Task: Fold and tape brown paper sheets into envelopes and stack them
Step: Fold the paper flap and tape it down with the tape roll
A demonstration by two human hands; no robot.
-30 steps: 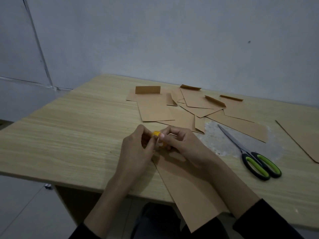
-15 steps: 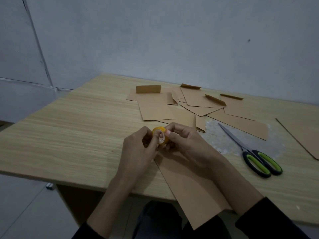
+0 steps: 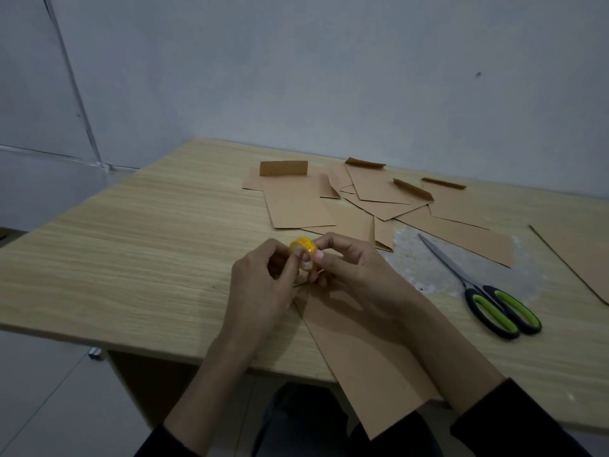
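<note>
Left hand (image 3: 260,291) and right hand (image 3: 356,275) pinch the tape roll (image 3: 303,250), now turned up into view; taping the sheet (image 3: 362,351) likely follows.

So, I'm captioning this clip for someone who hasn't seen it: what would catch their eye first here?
First, the small yellow tape roll, pinched between the left hand and the right hand at the middle of the table, above a long brown paper sheet that overhangs the near edge. Next, the green-and-black scissors lying to the right, and the scatter of folded brown envelopes behind the hands.
</note>
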